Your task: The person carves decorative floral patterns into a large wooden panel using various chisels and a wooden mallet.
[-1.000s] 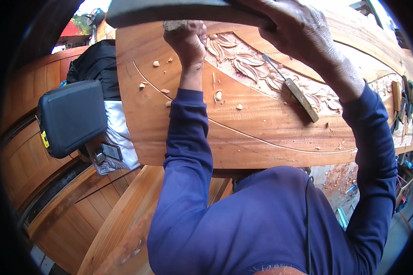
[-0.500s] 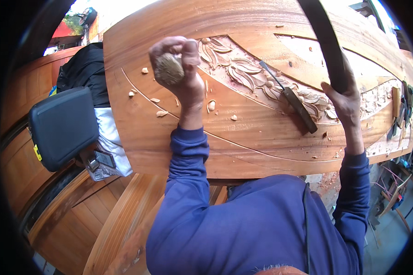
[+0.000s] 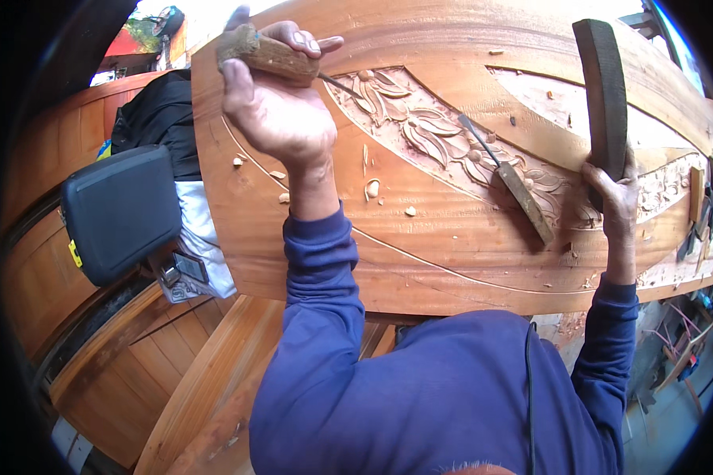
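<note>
Holding wood-handled chisel (image 3: 279, 58) in left hand (image 3: 284, 119) near far-left corner of carved panel (image 3: 440, 229). Gripping dark wooden club (image 3: 606, 99) in right hand (image 3: 618, 188), toward right edge. On panel, toward near edge: second chisel (image 3: 524, 203).

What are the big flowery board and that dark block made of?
The flowery board looks like wood, smooth with a slight sheen: grain lines run across it. The dark block is probably wood too: its face looks dull and rough, but I can't be sure.
</note>
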The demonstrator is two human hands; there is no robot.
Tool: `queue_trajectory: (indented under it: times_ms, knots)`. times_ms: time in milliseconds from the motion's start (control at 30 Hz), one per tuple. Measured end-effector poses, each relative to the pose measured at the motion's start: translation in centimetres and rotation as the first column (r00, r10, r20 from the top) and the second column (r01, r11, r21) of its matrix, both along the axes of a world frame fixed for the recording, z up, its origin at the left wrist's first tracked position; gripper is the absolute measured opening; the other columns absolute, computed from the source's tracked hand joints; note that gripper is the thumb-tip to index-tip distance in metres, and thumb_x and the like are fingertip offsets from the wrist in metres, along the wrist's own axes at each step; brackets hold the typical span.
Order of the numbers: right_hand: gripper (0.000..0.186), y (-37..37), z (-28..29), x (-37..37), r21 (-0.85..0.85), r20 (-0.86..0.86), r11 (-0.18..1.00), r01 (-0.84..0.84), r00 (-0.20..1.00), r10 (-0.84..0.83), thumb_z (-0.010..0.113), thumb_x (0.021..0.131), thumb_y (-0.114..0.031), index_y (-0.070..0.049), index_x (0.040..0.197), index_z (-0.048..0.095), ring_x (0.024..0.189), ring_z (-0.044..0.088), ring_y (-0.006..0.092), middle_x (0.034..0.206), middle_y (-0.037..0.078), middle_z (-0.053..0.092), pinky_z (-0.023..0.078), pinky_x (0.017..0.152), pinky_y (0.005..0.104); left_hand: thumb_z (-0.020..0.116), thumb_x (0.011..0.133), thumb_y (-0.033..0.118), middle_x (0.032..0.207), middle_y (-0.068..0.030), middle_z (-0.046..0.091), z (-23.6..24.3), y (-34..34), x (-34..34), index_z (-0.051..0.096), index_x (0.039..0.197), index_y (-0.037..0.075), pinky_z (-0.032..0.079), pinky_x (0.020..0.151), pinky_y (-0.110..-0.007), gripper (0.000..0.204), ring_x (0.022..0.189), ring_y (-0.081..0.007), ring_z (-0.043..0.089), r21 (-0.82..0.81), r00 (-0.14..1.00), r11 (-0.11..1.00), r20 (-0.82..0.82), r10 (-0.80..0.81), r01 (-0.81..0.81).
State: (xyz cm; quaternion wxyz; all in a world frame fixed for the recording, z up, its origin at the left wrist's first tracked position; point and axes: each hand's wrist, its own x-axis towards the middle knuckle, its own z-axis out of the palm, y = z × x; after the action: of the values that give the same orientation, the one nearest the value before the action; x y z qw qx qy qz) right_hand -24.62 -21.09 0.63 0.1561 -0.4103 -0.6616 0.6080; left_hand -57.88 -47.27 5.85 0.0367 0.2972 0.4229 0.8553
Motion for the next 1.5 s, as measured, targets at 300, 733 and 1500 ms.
queue_trajectory:
  times_ms: [300,733,1500]
  knots:
    - [0.062,0.9,-0.2,0.4,-0.029,0.042,0.999,-0.046,0.998,0.047,0.081,0.085,-0.006,-0.003,0.141,0.054,0.085,0.064,0.0094,0.100,0.002,0.068,0.053,0.078,0.0245,0.074,0.092,0.020,0.070,-0.0015,0.053,-1.0,3.6,-0.8,0.054,0.100,0.007,0.043,0.041,-0.026,0.024,0.046,-0.0116,0.048,-0.061,0.973,0.972,0.032,0.229,-0.227]
    - [0.057,0.7,0.0,-0.1,-0.019,-0.008,0.999,-0.047,0.999,0.046,0.080,0.085,-0.005,-0.004,0.136,0.054,0.081,0.066,0.0110,0.096,0.004,0.069,0.054,0.074,0.0257,0.079,0.091,0.017,0.067,0.0019,0.050,-2.7,4.9,-3.0,0.050,0.112,0.010,0.039,0.043,-0.024,0.036,0.047,-0.0088,0.046,-0.054,0.957,0.970,0.160,0.243,-0.237]
    - [0.076,-3.7,8.2,-7.5,0.289,-0.321,0.954,-0.081,0.930,0.177,0.078,0.083,0.004,-0.004,0.152,0.047,0.074,0.061,0.0049,0.096,0.000,0.069,0.049,0.060,0.0219,0.073,0.096,0.009,0.064,0.0050,0.046,-4.5,6.0,-0.8,0.046,0.084,0.015,0.031,0.038,-0.022,0.030,0.044,-0.0048,0.040,-0.177,0.923,0.922,0.115,0.368,-0.345]
